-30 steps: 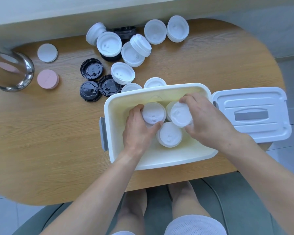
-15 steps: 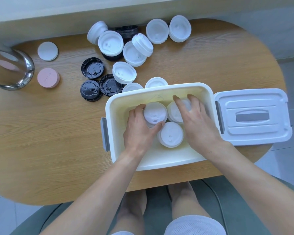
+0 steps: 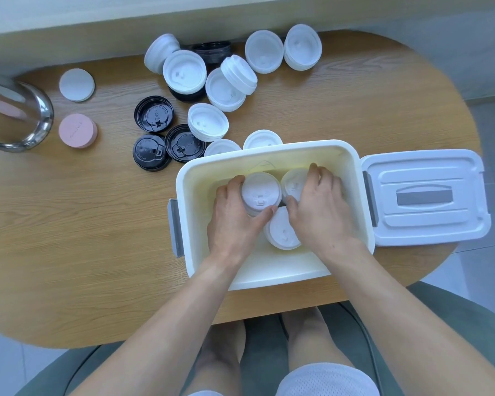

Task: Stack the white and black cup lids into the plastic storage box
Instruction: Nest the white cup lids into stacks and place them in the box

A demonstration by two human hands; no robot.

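Observation:
The white plastic storage box (image 3: 272, 278) sits at the table's near edge, and both my hands are inside it. My left hand (image 3: 235, 218) grips a white lid stack (image 3: 259, 192) between thumb and fingers. My right hand (image 3: 317, 207) curls round a second white lid stack (image 3: 293, 184) at the box's back. A third white stack (image 3: 282, 234) stands between my wrists. Loose white lids (image 3: 207, 121) and three black lids (image 3: 153, 113) lie on the table beyond the box, along with further white piles (image 3: 302, 47) at the back.
The box's white cover (image 3: 425, 197) lies flat to the right of the box. At the left stand a glass jar with a steel rim (image 3: 15, 115), a pink disc (image 3: 77, 130) and a white disc (image 3: 76, 84). A wall runs behind the wooden table (image 3: 83, 224).
My right hand went down into the box with its white lids and now curls round them at the back. My left hand kept its grip on its stack.

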